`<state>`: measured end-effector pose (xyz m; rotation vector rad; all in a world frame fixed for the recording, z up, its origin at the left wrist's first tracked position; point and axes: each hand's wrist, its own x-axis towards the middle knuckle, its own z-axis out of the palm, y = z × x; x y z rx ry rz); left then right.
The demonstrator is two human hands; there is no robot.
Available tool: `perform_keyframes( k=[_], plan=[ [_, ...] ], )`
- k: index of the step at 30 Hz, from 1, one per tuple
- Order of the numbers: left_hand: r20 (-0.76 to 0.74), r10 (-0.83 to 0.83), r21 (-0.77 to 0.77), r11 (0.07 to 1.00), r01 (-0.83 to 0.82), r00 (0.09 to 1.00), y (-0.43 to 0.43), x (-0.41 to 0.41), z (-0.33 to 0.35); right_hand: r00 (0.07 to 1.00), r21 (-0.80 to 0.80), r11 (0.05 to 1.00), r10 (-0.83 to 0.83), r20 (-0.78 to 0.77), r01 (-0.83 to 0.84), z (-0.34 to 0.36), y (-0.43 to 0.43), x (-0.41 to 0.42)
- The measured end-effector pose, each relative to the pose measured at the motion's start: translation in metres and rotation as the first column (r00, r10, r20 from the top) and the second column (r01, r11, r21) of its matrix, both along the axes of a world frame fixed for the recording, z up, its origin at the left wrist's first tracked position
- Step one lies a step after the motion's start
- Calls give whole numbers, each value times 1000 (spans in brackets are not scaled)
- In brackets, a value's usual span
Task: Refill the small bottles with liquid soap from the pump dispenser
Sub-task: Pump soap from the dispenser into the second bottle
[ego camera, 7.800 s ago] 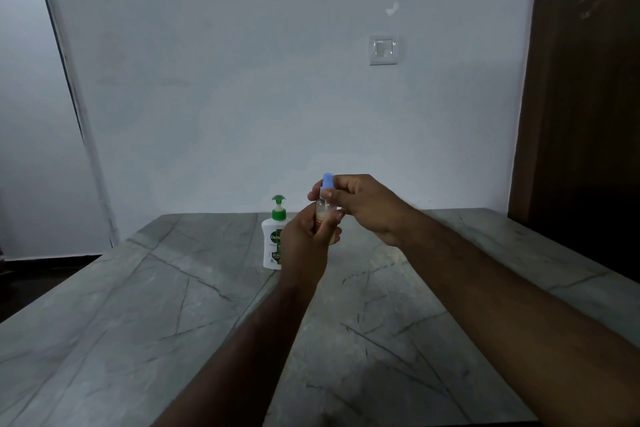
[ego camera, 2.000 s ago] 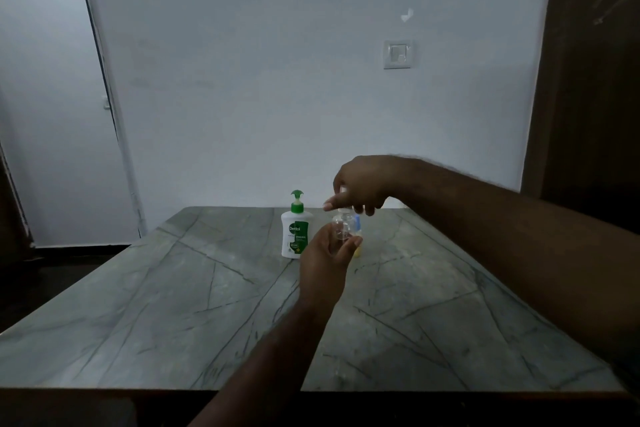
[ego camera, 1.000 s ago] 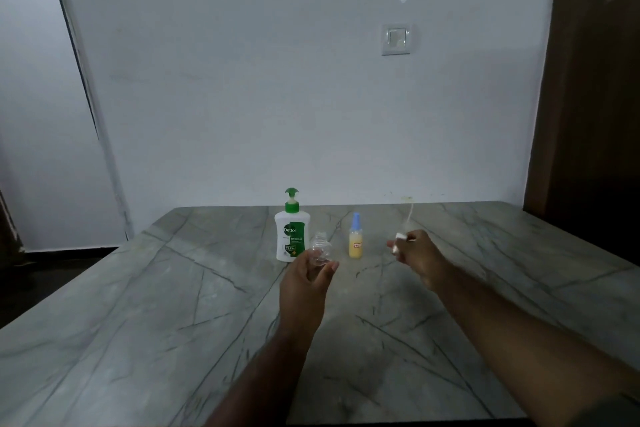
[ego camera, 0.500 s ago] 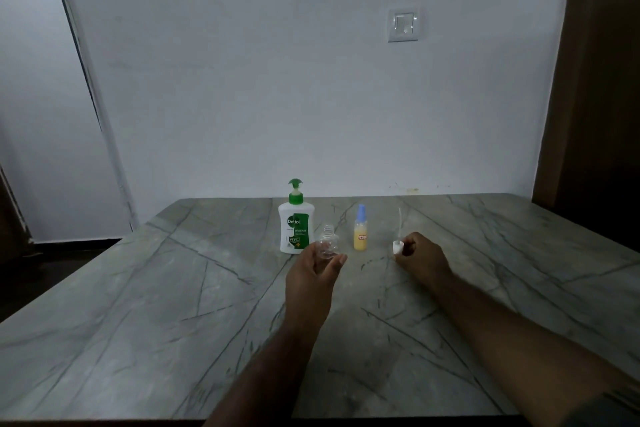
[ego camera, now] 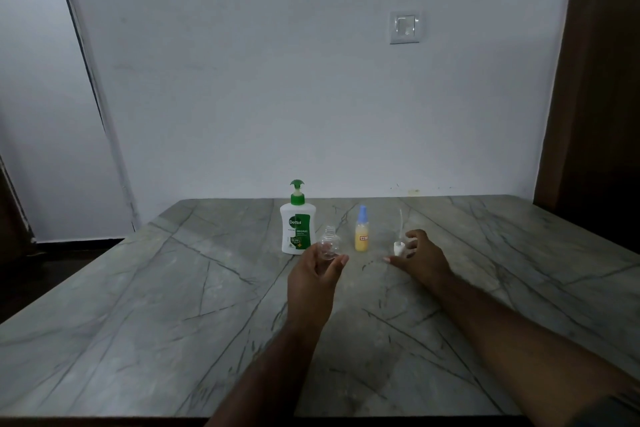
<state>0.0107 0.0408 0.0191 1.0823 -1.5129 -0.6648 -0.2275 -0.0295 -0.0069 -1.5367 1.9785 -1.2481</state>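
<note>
A white pump dispenser (ego camera: 296, 225) with a green pump stands at the back middle of the marble table (ego camera: 138, 305). My left hand (ego camera: 313, 282) holds a small clear empty bottle (ego camera: 329, 247) upright, uncapped, just in front of the dispenser. A second small bottle (ego camera: 362, 234), filled with yellow liquid and closed with a blue cap, stands to the right of it. The white spray cap (ego camera: 399, 246) with its thin tube pointing up stands on the table. My right hand (ego camera: 417, 258) rests beside the cap with fingers spread, apart from it.
A grey wall with a light switch (ego camera: 405, 27) rises behind the table. A dark wooden door or panel (ego camera: 602, 80) stands at the right. The table's front edge runs along the bottom of the view.
My right hand took the spray cap off the clear bottle, carried it right, set it on the table and has let go. My left hand keeps the clear bottle.
</note>
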Motion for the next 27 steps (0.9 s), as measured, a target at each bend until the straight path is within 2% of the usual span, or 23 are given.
perform_keyframes(
  k=[6, 9, 11, 12, 14, 15, 18, 21, 23, 27],
  plan=[
    [-46, 41, -3, 999, -41, 998, -2, 0, -1, 998, -105, 994, -19, 57, 24, 0, 8, -1],
    [-83, 58, -2, 998, -58, 995, -2, 2, -1, 987, -243, 958, -159, -7, 152, 12, 23, 1],
    [-109, 72, 12, 997, -71, 991, -4, 4, 0, 959, -475, 853, -276, -58, 216, 28, 31, 4],
    [-120, 85, 18, 996, -83, 989, -6, 5, 2, 950, -608, 771, -300, -85, 189, 38, 33, 5],
    [-133, 118, 17, 993, -117, 984, -11, 9, 7, 955, -777, 628, -254, -151, 44, 61, 33, 17],
    [-130, 138, 9, 990, -138, 982, -15, 12, 11, 965, -801, 598, -190, -182, -33, 75, 31, 29],
    [-131, 201, -2, 979, -203, 971, -34, 21, 26, 951, -730, 622, 79, -299, -282, 114, 19, 74],
    [-144, 239, 31, 971, -237, 960, -59, 26, 42, 844, -549, 665, 254, -472, -506, 137, -7, 110],
    [-156, 248, 53, 969, -242, 956, -73, 26, 47, 795, -441, 708, 288, -533, -552, 142, -28, 123],
    [-151, 246, 50, 969, -241, 958, -93, 27, 45, 735, -218, 781, 397, -550, -585, 139, -60, 133]
  ],
)
